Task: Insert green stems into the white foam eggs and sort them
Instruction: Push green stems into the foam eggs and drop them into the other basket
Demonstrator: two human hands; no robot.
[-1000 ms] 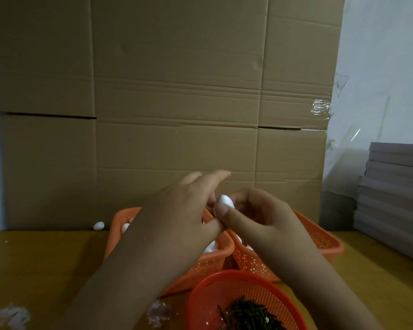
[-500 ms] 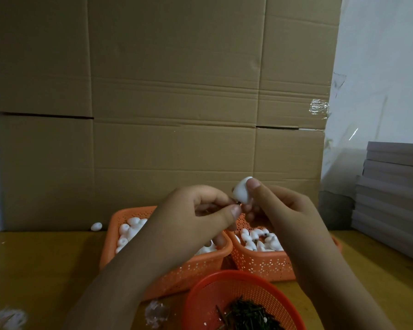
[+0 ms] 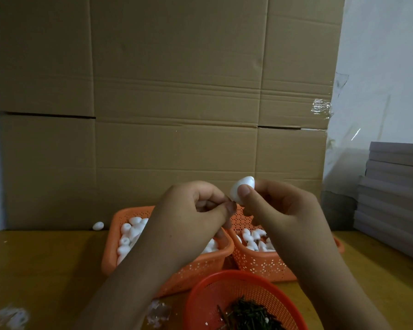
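My right hand (image 3: 279, 206) pinches a white foam egg (image 3: 242, 186) between thumb and fingers, raised above the baskets. My left hand (image 3: 196, 208) is curled right beside it, thumb and forefinger pinched at the egg's lower end; any stem between them is too small to see. Below sit two orange rectangular baskets: the left basket (image 3: 167, 272) and the right basket (image 3: 260, 265), both holding white foam eggs. A round red basket (image 3: 205, 296) in front holds a heap of dark green stems (image 3: 250, 316).
One stray foam egg (image 3: 98, 225) lies on the yellow-brown table (image 3: 45, 270) by the big cardboard wall (image 3: 167, 103). Crumpled clear scraps (image 3: 157, 313) lie near the round basket, more at the lower left. Stacked grey boards (image 3: 396, 194) stand at the right.
Both hands rose from the baskets and drew apart a little; the egg now sits higher in my right hand, and the baskets' contents have come into view.
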